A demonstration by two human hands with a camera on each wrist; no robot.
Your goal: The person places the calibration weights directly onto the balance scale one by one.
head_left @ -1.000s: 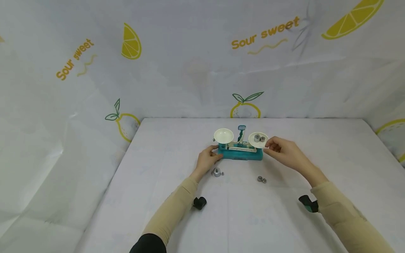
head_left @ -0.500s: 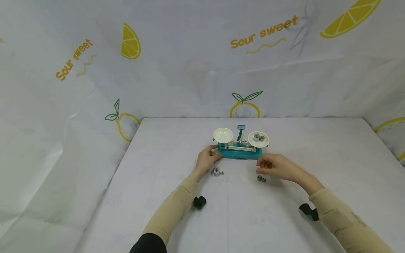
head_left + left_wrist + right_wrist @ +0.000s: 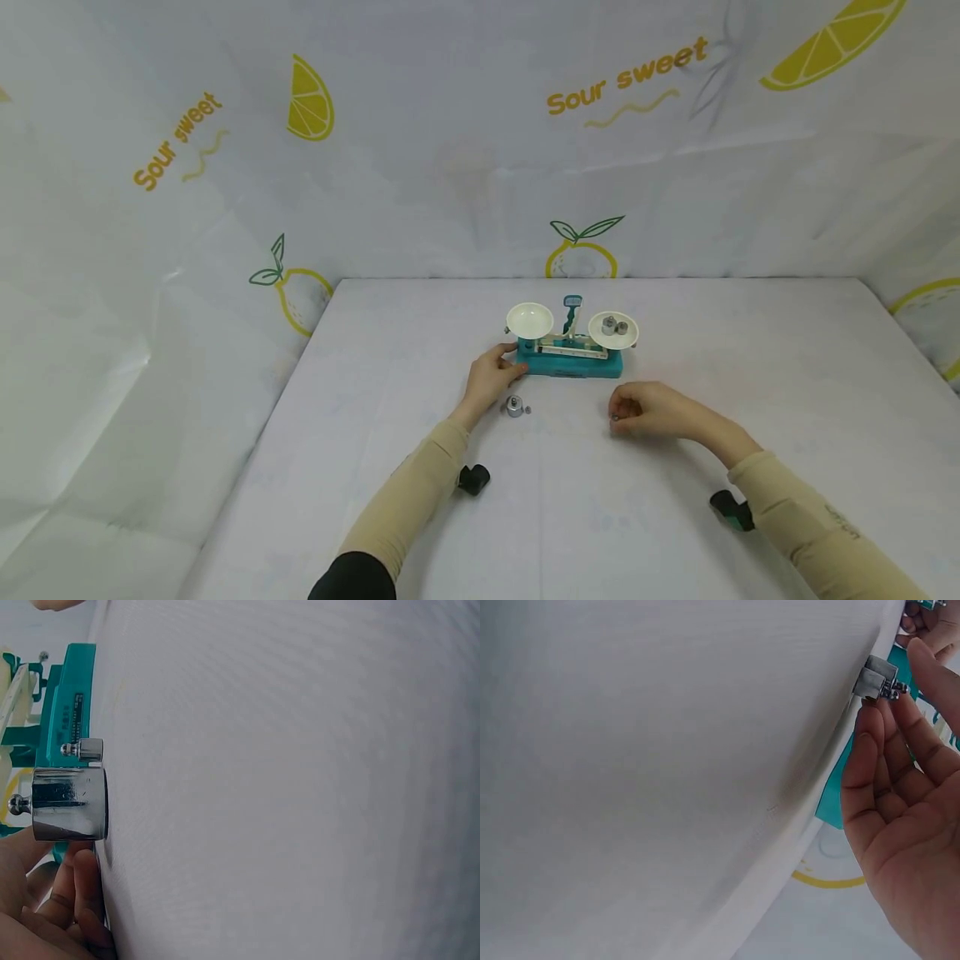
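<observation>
A teal balance scale [image 3: 573,367] with two cream pans stands toward the back of the table. My left hand [image 3: 489,383] grips the left end of its base between thumb and fingers. The right pan [image 3: 619,342] bears two metal weights [image 3: 609,326]; the left pan [image 3: 529,320] is bare. In the right wrist view, two small knobbed weights [image 3: 870,681] stand together on the table. My right hand [image 3: 660,408] reaches around them, fingertips close beside them and thumb apart; whether they touch is unclear. Its fingers partly hide these weights in the head view.
A large chrome weight [image 3: 514,407] stands in front of the scale near my left wrist, with a smaller weight [image 3: 91,749] beside it. White cloth with lemon prints [image 3: 450,167] rises behind the table. Black wrist mounts [image 3: 473,480] jut from both forearms.
My right hand has moved from the right pan's edge down and toward me to the two small weights on the table. The left hand stays on the scale's base.
</observation>
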